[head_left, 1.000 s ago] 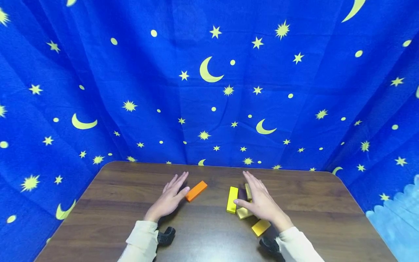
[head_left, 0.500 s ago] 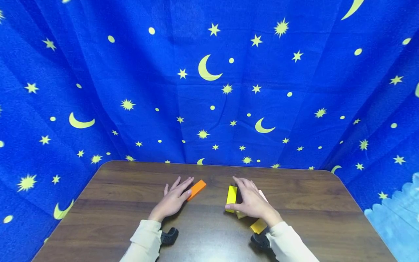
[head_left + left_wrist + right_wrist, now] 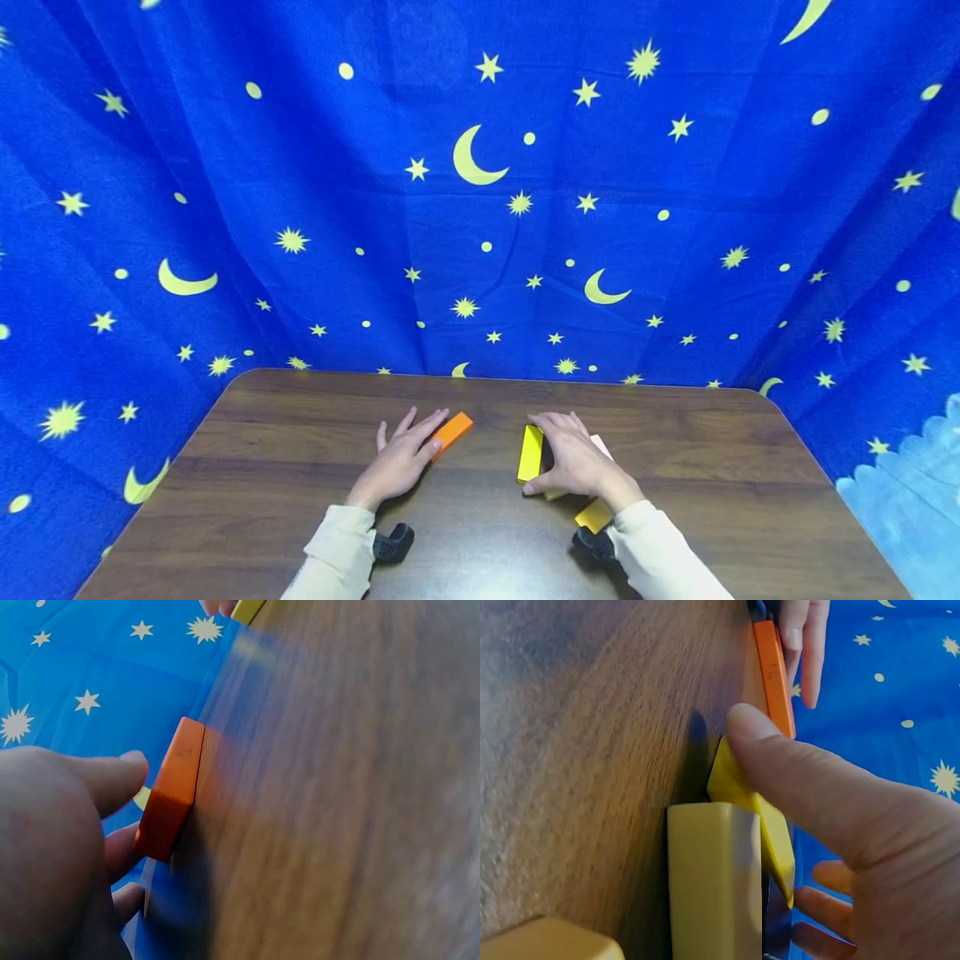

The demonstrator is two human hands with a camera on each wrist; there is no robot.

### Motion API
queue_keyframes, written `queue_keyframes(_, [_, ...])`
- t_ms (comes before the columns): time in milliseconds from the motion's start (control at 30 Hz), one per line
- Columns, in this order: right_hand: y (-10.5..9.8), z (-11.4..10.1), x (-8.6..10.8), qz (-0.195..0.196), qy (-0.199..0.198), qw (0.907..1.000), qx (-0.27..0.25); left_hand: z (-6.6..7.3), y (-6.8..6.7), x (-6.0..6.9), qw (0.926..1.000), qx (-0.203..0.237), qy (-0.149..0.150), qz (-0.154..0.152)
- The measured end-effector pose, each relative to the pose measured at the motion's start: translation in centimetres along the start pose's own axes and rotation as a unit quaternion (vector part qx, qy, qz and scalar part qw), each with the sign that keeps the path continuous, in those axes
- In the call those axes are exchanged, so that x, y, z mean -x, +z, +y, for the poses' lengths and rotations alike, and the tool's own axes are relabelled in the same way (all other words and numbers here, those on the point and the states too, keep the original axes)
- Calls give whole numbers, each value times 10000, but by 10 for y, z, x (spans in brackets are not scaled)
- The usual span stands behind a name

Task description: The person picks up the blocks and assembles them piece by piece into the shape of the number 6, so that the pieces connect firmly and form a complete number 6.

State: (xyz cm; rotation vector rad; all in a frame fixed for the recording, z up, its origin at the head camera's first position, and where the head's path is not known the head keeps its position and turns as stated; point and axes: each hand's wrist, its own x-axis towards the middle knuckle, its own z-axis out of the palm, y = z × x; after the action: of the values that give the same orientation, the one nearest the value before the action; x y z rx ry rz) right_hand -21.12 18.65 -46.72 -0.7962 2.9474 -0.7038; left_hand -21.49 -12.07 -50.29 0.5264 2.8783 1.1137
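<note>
Since a second ago, the left hand point(image 3: 397, 462), fingers spreading loosely, is moving nearer the orange block point(image 3: 454, 432), which is lying at its thumb. The right hand point(image 3: 576, 460) is curving around the ends of the yellow block point(image 3: 530, 452); whether it is gripping, I cannot tell.

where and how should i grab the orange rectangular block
Probably pinch the orange rectangular block across its narrow width at mid-length, from above and the left, where the bare left hand is: the block lies flat, longer than wide, and its right long side looks free.
</note>
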Motion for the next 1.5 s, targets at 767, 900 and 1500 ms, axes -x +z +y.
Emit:
queue_keyframes(767, [-1, -2, -5, -252, -191, 9994, 144, 5, 0, 2, 9999, -142, -49, 37])
queue_keyframes(900, [0, -1, -6, -111, -204, 9996, 185, 5, 0, 2, 9998, -157, -95, -30])
queue_keyframes(1500, [4, -4, -10, 109, 112, 9999, -17, 5, -1, 3, 9997, -241, 56, -39])
